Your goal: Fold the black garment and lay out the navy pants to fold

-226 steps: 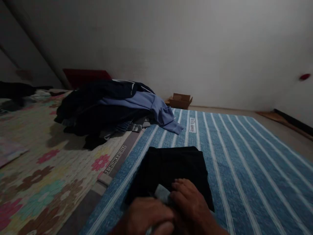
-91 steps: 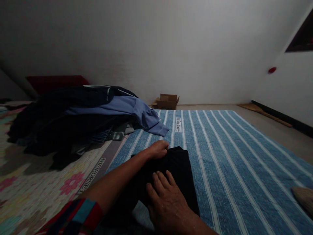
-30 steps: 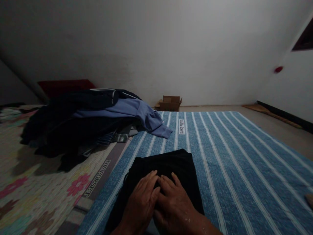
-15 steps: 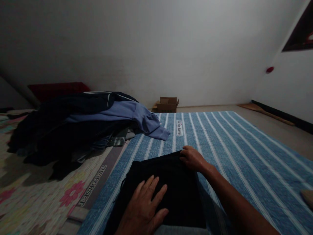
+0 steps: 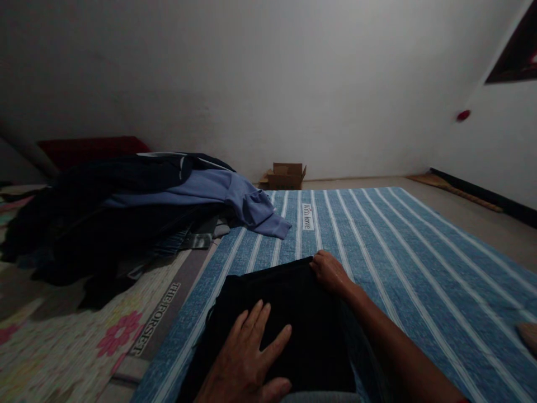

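Bottom centre: left hand [image 5: 244, 358] flat on folded black garment [image 5: 312, 336], thumb and index splayed. Right hand [image 5: 330, 272], right of centre, has moved from beside the left to pinch the garment's far corner; edge probably being straightened. Clothes pile [image 5: 126, 215] beyond, frame left.

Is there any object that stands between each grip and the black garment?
Nothing visible does. The left grip rests spread on the black garment; the right grip is closed at its far right corner. The clothes pile lies apart, farther left.
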`<state>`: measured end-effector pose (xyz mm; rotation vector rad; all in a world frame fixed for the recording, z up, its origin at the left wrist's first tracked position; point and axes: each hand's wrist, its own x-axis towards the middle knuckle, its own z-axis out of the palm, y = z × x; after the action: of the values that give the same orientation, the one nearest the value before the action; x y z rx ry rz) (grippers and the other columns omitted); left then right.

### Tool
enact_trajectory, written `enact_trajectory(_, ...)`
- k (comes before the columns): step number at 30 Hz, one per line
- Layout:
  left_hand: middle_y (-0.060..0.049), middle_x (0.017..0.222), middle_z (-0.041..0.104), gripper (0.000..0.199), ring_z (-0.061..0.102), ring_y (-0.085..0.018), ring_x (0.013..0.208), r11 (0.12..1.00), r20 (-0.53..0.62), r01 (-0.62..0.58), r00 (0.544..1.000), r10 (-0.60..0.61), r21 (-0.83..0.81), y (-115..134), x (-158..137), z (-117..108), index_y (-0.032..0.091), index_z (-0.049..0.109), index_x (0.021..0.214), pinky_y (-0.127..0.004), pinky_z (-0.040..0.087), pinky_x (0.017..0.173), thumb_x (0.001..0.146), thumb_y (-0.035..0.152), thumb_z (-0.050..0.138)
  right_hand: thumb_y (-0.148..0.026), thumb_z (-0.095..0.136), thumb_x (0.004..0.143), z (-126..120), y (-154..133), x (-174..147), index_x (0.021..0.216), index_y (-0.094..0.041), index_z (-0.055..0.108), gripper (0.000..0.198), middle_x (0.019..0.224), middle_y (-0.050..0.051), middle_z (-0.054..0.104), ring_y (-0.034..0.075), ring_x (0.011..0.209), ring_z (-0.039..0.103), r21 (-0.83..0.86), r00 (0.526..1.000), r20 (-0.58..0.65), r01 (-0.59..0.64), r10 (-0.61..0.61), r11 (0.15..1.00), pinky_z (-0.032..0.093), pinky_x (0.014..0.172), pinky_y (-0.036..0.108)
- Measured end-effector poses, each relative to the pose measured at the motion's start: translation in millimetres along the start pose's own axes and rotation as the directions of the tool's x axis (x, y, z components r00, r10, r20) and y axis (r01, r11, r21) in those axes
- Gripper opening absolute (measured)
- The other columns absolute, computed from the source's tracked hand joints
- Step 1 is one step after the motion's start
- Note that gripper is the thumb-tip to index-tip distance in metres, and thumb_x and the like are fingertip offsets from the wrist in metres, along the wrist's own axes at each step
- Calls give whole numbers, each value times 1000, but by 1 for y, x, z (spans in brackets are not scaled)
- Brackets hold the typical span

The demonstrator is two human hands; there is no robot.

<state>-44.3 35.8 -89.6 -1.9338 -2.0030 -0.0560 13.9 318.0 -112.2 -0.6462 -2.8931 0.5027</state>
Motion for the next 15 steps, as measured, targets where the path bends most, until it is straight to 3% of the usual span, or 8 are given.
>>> enact_trajectory(9,-17,142,37,88,36,-40,127,993,118,38,993,-25,-112,-2,-1,1,34,27,142,-57,39,94,68,53,70,-26,39,93,-5,-7,-5,83,-15,59,24,92,8,58,18,87,55,-65,999,-19,-37,36,997,36,70,27)
enact_trajectory(15,-14,143,37,81,36,-39,127,973,190,88,981,-48,-211,-4,3,-3,36,31,140,-58,36,97,69,54,68,-26,40,93,-10,-11,-7,84,-15,60,24,91,9,60,18,85,56,-105,999,-12,-48,47,993,37,67,27)
